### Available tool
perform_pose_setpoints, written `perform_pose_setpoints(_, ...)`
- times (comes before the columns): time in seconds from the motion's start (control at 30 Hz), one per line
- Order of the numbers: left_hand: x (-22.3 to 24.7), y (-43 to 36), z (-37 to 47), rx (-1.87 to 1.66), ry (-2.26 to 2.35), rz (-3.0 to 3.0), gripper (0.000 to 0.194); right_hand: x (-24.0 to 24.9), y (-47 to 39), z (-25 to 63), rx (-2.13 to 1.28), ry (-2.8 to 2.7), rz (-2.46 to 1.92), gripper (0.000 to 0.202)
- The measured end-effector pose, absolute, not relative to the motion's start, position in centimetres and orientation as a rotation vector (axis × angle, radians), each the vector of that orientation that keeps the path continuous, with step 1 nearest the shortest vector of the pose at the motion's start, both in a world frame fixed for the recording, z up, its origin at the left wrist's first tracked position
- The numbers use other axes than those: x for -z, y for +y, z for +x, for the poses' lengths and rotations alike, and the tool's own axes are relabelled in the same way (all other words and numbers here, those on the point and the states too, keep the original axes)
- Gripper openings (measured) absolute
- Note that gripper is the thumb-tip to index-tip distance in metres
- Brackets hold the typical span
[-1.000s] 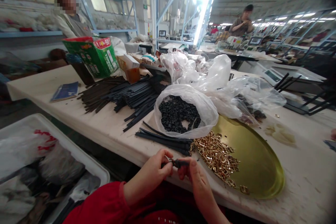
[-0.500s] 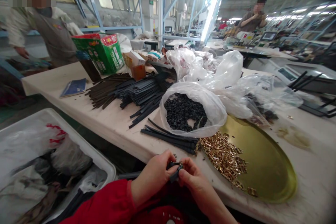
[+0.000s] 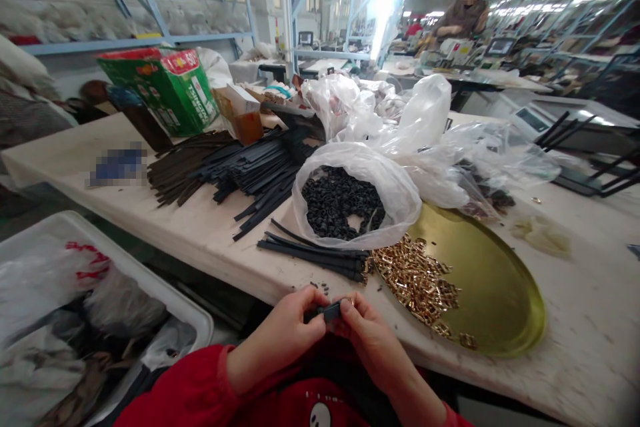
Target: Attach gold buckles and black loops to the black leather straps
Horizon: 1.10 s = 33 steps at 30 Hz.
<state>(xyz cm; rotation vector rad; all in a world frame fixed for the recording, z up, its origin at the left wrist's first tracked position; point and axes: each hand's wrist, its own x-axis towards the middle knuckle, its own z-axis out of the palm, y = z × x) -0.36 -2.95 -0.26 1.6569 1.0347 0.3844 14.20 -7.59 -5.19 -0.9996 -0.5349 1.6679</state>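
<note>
Low in the centre, my left hand [image 3: 287, 330] pinches a short dark strap [image 3: 331, 311]. My right hand [image 3: 367, 333] closes on the strap's other end, where a small gold-coloured glint shows at the fingertips. Just beyond the hands lies a bundle of dark straps [image 3: 310, 259] with gold buckles at the right end. An open white plastic bag [image 3: 405, 217] holds many small black loops [image 3: 340, 197]. Gold buckles [image 3: 417, 280] are heaped on the left part of a round gold tray [image 3: 500, 293].
More straps [image 3: 250, 170], a green box [image 3: 165, 90] and clear bags [image 3: 425, 113] lie farther back on the table [image 3: 200, 240]. A white bin [image 3: 193, 303] stands at the lower left. A person [image 3: 463, 17] is at the back right.
The view has shifted, and the person at the left is now mostly out of frame. The strap between my hands has turned to lie flatter, with my fingers closer around it.
</note>
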Motion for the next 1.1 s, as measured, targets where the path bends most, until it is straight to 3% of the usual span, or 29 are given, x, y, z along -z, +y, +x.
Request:
perform_pose_setpoints(0.2, 0.7, -3.0, -0.1, -0.365, 0.95, 1.357, 0.022, 5.9, -6.9, 13.9, -1.316, -0.75, -1.298, 0.044)
perform_pose_setpoints(0.53, 0.0, -3.5, -0.9, -0.265, 0.807, 1.108, 0.026, 4.9, -7.9, 14.8, -1.892, -0.774, -1.036, 0.035)
perform_pose_setpoints(0.87, 1.1, -4.4, -1.6, -0.245, 0.867, 1.184, 0.027, 6.0, -8.7, 14.7, -1.484, -1.333, -1.354, 0.006)
perform_pose_setpoints(1.1, 0.0, -5.6, -1.7, -0.136, 0.96, 1.476, 0.029, 5.5, -9.5, 14.1, -1.668, -1.21, -1.359, 0.016)
